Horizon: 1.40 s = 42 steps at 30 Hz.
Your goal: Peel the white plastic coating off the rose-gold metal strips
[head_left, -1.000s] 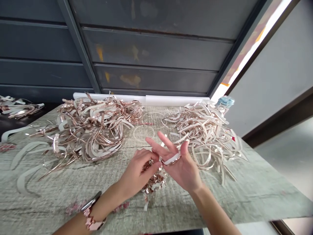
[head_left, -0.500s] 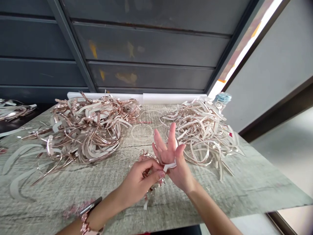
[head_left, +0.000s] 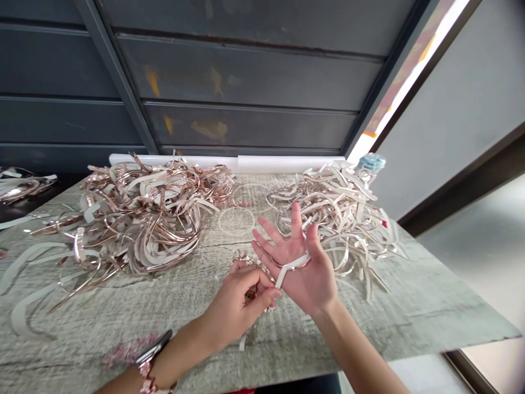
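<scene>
My left hand (head_left: 241, 298) is closed, its thumb and fingers pinching the end of a narrow ribbon (head_left: 289, 266), white on one face and shiny rose gold at the edge. That ribbon runs across the palm of my right hand (head_left: 305, 268) and passes around between thumb and index finger. The right palm faces up with fingers spread. Under and behind my left hand lies a small bunch of curly rose-gold ribbon (head_left: 241, 256), mostly hidden. A loose white ribbon end (head_left: 242, 343) shows below it on the table.
Large tangled heaps of ribbon, one on the left (head_left: 164, 219) and one on the right (head_left: 340, 208), lie on the wood-patterned table (head_left: 197, 334). Behind them rests a white roll (head_left: 283, 163) against the dark panel wall. A blue-topped object (head_left: 371, 162) stands at the right rear.
My right hand has opened wider and turned its palm further up, with the ribbon now stretched across it. My left hand keeps its pinch in about the same place.
</scene>
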Available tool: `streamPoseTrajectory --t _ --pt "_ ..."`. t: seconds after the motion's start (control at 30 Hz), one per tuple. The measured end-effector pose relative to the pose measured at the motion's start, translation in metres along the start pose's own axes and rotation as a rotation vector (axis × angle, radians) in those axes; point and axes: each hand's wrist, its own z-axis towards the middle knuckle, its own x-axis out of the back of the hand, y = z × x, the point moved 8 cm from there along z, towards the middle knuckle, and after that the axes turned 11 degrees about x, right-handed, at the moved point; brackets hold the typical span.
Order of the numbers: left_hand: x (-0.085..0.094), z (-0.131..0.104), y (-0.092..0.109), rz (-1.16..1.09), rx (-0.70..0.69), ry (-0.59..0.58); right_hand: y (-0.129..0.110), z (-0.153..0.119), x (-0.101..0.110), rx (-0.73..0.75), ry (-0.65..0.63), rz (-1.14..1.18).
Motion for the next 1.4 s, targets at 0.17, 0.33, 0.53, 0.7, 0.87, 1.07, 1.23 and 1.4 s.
streamPoseTrajectory --t 0.17,0.33,0.53,0.7,0.87,1.07,1.23,1.4 --pt "-0.001 0.0 0.005 0.073 -0.037 0.01 -0.008 0.004 0.002 0.002 -0.004 0.05" --pt "-0.002 0.001 0.005 0.142 -0.075 0.028 -0.022 0.01 0.007 0.043 -0.01 0.049" --pt "-0.001 -0.01 0.012 0.208 -0.275 0.097 -0.032 0.014 0.009 0.101 -0.022 0.015" --pt "0.035 -0.021 0.01 0.036 -0.292 0.387 -0.026 0.01 -0.004 0.107 -0.078 -0.083" --pt "0.035 -0.005 0.007 0.106 -0.12 0.305 0.005 -0.005 -0.022 -0.07 -0.255 -0.17" --pt "0.026 0.005 -0.011 -0.227 0.112 0.147 0.017 -0.015 -0.021 -0.042 -0.422 -0.494" --pt "0.018 0.003 -0.014 -0.423 0.134 0.039 0.022 -0.014 -0.012 -0.04 -0.42 -0.736" --pt "0.012 0.002 -0.011 -0.147 0.092 0.143 0.024 -0.007 -0.003 -0.061 -0.129 -0.436"
